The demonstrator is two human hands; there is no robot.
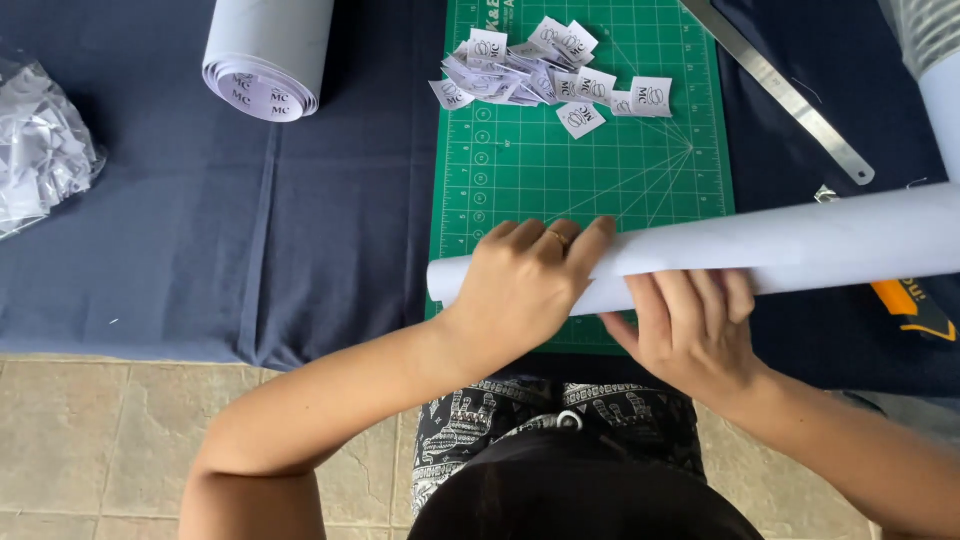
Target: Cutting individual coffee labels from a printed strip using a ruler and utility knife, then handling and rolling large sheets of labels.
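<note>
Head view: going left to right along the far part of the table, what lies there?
Crumpled clear plastic bag → rolled sheet of printed labels → pile of cut paper labels on the green cutting mat → metal ruler.
</note>
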